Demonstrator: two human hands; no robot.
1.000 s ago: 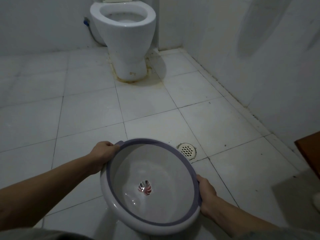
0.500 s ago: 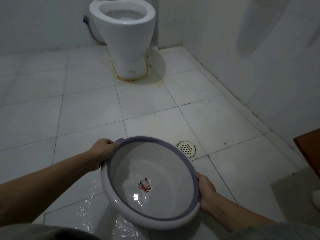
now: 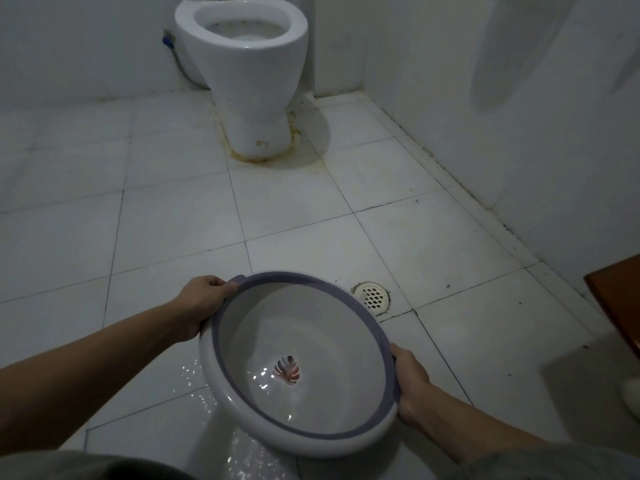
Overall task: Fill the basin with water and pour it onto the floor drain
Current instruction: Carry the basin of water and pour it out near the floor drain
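Observation:
I hold a round white basin [image 3: 263, 327] with a purple rim above the tiled floor, tilted toward me. A little water glints at its bottom around a red leaf print. My left hand [image 3: 202, 299] grips the rim at its far left. My right hand [image 3: 408, 382] grips the rim at the right. The round white floor drain [image 3: 373, 296] lies in the tiles just beyond the basin's far right edge.
A white toilet [image 3: 249, 74] stands at the back against the wall. A white wall [image 3: 519, 116] runs along the right side. A brown wooden edge [image 3: 620, 299] juts in at the right. Wet patches [image 3: 197, 382] shine on the floor below the basin.
The basin has moved slightly forward and stayed tilted toward me. Wet glints have spread on the floor beneath it, where the tiles looked dry a second ago.

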